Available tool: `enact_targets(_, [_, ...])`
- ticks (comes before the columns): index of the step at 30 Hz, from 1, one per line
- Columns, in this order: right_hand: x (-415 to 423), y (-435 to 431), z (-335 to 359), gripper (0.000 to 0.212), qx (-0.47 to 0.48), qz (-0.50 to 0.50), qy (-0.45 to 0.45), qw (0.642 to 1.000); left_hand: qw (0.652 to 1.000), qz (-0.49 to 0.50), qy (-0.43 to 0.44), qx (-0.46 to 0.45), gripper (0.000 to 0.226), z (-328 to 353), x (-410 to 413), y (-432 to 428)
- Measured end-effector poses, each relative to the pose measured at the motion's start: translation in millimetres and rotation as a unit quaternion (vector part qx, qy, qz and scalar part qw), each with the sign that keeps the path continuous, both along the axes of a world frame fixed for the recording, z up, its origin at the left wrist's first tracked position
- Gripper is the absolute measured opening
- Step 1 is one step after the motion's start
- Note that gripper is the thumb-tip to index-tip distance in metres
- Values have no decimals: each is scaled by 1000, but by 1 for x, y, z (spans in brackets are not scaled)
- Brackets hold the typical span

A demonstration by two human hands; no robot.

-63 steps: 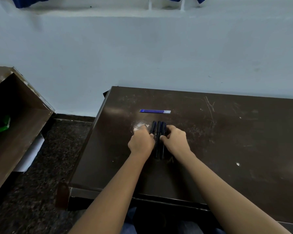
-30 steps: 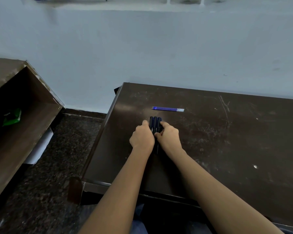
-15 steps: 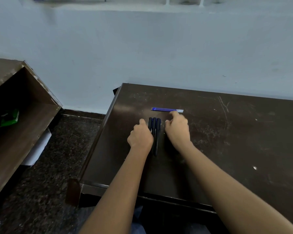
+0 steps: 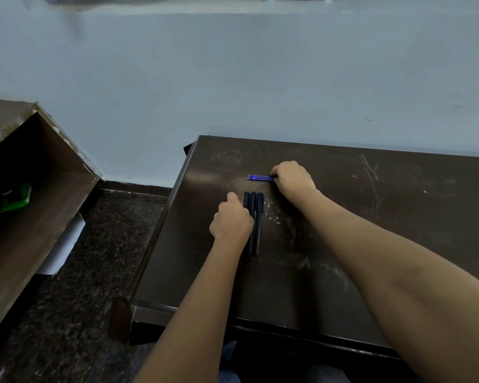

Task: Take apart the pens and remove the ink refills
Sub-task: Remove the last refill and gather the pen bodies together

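Head view: right hand (image 4: 293, 176) is pinching the blue refills (image 4: 259, 178) at frame centre, left hand (image 4: 231, 221) is curling over the pens (image 4: 256, 217); a loose pinch risks scattering them.

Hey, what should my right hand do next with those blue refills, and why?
Probably lift the blue refills clear with the right hand: its fingers curl over their right ends, while the left hand rests against the three pens.
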State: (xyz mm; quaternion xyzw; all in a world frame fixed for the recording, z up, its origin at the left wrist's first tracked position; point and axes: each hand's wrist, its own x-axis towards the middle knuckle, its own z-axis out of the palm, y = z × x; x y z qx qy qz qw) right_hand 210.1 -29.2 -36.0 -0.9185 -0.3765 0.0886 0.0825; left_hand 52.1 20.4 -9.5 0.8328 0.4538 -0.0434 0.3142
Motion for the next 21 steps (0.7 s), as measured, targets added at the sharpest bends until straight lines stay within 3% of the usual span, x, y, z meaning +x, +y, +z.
enact_targets(9, [-26, -59, -12, 30, 52, -140, 2, 989, 999, 21, -13, -32, 31, 5, -3, -6])
enact_targets(21, [-84, -139, -26, 26, 145, -349, -21, 926, 999, 20, -23, -32, 39, -3, -6, -17])
